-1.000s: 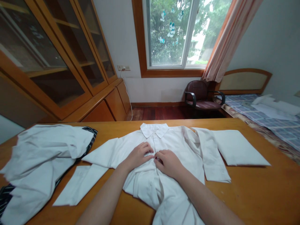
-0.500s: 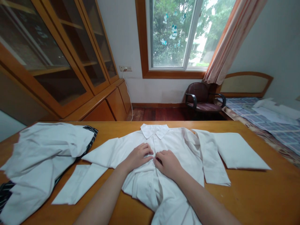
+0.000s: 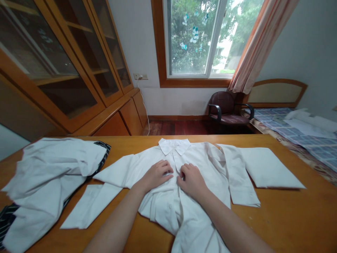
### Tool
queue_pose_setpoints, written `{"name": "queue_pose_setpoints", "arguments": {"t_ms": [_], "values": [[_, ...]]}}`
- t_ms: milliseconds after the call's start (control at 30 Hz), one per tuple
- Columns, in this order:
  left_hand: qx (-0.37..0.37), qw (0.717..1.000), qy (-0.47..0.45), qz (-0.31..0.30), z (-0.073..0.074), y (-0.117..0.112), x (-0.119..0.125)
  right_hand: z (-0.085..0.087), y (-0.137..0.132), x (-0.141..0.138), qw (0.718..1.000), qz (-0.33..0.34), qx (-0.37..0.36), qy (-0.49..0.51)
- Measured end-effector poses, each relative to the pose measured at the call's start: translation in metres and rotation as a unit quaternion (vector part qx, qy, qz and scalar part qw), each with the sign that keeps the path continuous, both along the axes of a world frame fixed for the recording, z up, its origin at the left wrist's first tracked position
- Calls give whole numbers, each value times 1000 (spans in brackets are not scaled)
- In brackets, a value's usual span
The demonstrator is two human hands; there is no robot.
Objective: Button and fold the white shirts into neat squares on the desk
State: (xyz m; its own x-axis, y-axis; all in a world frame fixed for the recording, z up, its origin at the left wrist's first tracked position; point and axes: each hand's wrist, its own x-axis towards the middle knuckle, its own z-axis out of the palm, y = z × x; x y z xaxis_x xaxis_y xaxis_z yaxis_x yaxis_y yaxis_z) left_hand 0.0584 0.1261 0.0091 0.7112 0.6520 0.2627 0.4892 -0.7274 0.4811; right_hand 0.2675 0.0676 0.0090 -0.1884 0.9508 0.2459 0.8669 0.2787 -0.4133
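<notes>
A white collared shirt [image 3: 207, 158] lies front up on the wooden table, its collar toward the far edge and its lower part bunched toward me. My left hand [image 3: 159, 172] rests on its left side, fingers curled and thumb close to them at the front opening. Just across the opening, my right hand [image 3: 191, 179] is closed with bent fingers and thumb on the other front edge. The fabric between my fingertips is mostly hidden. Both sleeves spread outward, the left one bent back toward me.
A heap of white cloth with dark striped edging [image 3: 58, 175] covers the table's left side. A folded white cloth [image 3: 271, 168] lies right of the shirt. Past the wooden table [image 3: 289, 218] stand a glass-door cabinet [image 3: 105, 102], an armchair [image 3: 229, 109] and a bed [image 3: 302, 130].
My right hand has shifted slightly up and to the right, widening the gap between the hands. The left hand stays nearly in place on the shirt.
</notes>
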Motion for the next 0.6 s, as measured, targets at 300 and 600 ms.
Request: {"name": "queue_pose_setpoints", "arguments": {"t_ms": [300,600], "values": [[40,999,12,-6,4,-2,1,1,0,5,999,-36,-13,34],[99,993,51,-28,9,-4,3,-4,3,10,994,-39,-12,99]]}}
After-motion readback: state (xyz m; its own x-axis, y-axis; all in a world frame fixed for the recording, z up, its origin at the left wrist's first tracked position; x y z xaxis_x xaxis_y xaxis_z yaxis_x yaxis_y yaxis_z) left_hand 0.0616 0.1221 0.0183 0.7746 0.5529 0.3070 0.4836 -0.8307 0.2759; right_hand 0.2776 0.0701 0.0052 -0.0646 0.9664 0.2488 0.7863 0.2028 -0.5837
